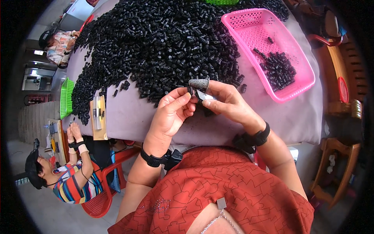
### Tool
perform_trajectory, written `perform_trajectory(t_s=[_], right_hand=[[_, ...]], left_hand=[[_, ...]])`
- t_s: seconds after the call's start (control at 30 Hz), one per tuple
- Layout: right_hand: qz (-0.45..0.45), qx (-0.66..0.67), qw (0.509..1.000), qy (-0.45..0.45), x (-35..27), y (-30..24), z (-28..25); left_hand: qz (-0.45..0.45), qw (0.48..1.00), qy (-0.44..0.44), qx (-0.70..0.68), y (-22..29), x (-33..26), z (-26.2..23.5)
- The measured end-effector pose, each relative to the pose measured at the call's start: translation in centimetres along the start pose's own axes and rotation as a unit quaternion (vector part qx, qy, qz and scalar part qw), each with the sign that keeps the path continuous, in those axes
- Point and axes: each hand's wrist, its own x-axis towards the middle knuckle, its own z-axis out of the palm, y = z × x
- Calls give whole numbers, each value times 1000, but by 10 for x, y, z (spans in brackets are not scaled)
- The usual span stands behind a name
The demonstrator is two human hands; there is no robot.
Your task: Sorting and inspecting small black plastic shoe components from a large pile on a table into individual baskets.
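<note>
My left hand (170, 112) pinches a small black cylindrical part (190, 90) between thumb and fingertips, just in front of the heap. Facing it, my right hand (233, 104) grips a flat, pale, pointed blade (204, 96) between thumb and fingers. A grey speckled finger cot (198, 83) covers the tip of my right index finger and lies over the black part. The fingertips of both hands nearly meet, so the contact between blade and part is partly hidden. Beyond them spreads a big heap of small black parts (156, 43).
A pink basket (249, 50) holding several black parts stands at the right on the cloth-covered table (132, 117). At the left are a green basket (67, 97) and a board with a clear tube (98, 117). Two other people (78, 175) sit or stand along the left side.
</note>
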Motion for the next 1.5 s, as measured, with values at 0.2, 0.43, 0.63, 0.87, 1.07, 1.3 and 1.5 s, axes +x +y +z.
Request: perform_trajectory(t_s=[0.2, 0.43, 0.63, 0.87, 1.07, 1.3, 1.5], right_hand=[[16, -39, 998, -36, 1, 10, -5], [-13, 0, 999, -36, 3, 14, -1], [51, 11, 996, -67, 1, 8, -6], [50, 12, 996, -72, 0, 8, -5], [48, 13, 996, -73, 1, 12, -7], [78, 31, 995, -60, 1, 12, -5], [81, 23, 995, -56, 1, 15, -7]], left_hand=[[-21, 1000, 8, -22, -1, -5, 2], [-26, 999, -4, -26, -2, -4, 7], [-28, 999, 0, -26, -5, -5, 3], [-31, 999, 1, -34, -6, -6, 3], [-31, 999, 3, -31, -8, -6, 2], [-32, 999, -9, -19, -9, -6, -4], [-43, 998, -9, -43, -10, -5, -4]])
